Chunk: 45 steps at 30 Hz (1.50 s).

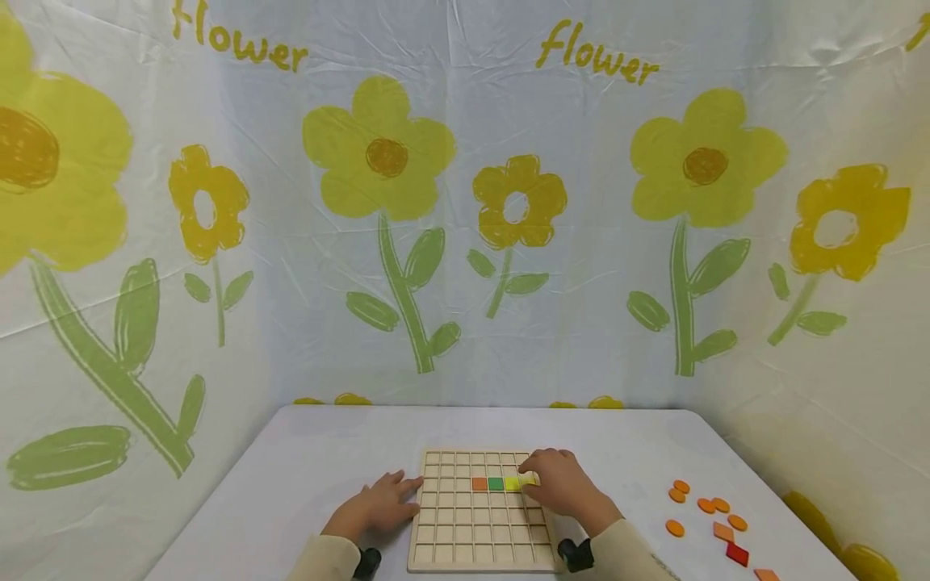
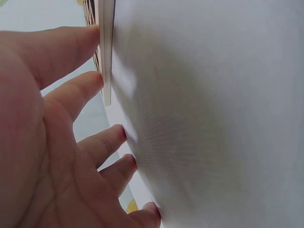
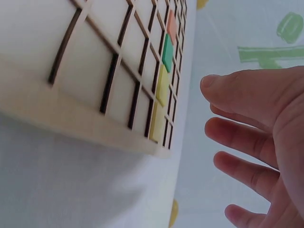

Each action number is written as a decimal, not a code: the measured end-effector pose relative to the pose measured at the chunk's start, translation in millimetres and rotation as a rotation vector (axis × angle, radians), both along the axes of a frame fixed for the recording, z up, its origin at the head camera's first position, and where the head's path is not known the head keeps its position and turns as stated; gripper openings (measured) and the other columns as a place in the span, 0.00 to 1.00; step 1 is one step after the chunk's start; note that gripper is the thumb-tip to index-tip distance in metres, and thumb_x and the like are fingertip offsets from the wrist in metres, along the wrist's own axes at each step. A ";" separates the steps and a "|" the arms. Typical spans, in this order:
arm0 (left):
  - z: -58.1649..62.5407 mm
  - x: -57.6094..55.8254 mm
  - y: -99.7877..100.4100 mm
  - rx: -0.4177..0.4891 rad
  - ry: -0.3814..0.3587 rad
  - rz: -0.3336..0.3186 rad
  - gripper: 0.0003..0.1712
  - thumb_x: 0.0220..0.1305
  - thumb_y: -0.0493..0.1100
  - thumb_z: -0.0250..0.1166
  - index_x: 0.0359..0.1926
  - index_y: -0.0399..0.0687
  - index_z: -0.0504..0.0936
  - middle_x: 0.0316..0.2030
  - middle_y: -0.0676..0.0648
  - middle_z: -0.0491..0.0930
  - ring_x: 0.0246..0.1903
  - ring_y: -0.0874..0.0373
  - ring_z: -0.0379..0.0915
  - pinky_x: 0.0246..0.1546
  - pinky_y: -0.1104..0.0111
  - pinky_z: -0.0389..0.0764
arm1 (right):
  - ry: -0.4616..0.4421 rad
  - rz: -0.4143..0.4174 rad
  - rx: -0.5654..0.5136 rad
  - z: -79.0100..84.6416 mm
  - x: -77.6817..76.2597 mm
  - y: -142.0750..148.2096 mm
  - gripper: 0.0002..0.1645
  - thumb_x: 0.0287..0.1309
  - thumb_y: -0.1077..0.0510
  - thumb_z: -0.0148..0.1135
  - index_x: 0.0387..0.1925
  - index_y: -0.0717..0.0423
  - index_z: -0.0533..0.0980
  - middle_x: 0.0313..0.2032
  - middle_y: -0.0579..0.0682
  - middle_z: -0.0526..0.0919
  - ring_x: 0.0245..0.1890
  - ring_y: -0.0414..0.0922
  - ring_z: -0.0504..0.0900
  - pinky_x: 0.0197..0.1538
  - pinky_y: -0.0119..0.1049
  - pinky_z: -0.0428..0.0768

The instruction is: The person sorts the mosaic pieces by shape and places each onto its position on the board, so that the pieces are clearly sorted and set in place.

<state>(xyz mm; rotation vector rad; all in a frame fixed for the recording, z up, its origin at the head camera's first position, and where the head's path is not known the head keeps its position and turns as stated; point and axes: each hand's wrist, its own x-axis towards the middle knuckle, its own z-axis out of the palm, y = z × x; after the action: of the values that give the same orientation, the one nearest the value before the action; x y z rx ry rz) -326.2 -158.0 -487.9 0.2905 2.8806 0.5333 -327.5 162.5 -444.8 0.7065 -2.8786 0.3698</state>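
A wooden grid board lies on the table with square tiles in one row: an orange tile, a green tile, a yellow tile and, in the last cell at the right edge, a pale yellow tile. My right hand hovers over that end of the row, thumb and fingers apart, with nothing held between them. At the board's left side, my left hand spreads its fingers; thumb and index fingertip touch the board's edge, and the other fingertips rest on the table.
To the right on the white table lie several orange round pieces, an orange square tile and a red tile. Another orange piece lies at the lower frame edge. A flower-printed cloth hangs behind the table.
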 end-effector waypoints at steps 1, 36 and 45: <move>-0.3 -0.1 -0.1 -0.001 -0.001 0.000 0.30 0.66 0.56 0.58 0.67 0.55 0.71 0.68 0.37 0.64 0.70 0.35 0.55 0.64 0.31 0.53 | -0.003 -0.015 0.003 0.1 0.8 2.6 0.14 0.53 0.55 0.70 0.43 0.53 0.84 0.44 0.48 0.85 0.51 0.54 0.80 0.59 0.64 0.70; 4.0 4.5 4.2 0.008 -0.006 0.025 0.29 0.65 0.54 0.59 0.66 0.53 0.72 0.68 0.37 0.65 0.70 0.35 0.55 0.65 0.30 0.52 | -0.094 -0.246 0.035 -6.6 23.5 113.3 0.12 0.49 0.53 0.73 0.38 0.48 0.84 0.40 0.45 0.85 0.49 0.52 0.81 0.60 0.68 0.65; 3.2 2.5 4.4 0.008 -0.017 0.039 0.29 0.65 0.55 0.59 0.66 0.53 0.72 0.68 0.37 0.65 0.70 0.35 0.55 0.65 0.30 0.51 | -0.045 -0.220 0.025 -7.2 33.0 135.8 0.13 0.48 0.53 0.73 0.38 0.49 0.83 0.40 0.44 0.84 0.47 0.51 0.82 0.56 0.64 0.69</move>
<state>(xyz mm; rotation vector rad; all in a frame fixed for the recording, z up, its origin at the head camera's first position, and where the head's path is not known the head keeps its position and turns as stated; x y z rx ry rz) -323.7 -153.5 -484.7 0.2309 2.8740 0.5516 -294.5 298.4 -452.0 0.3836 -2.9682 0.3236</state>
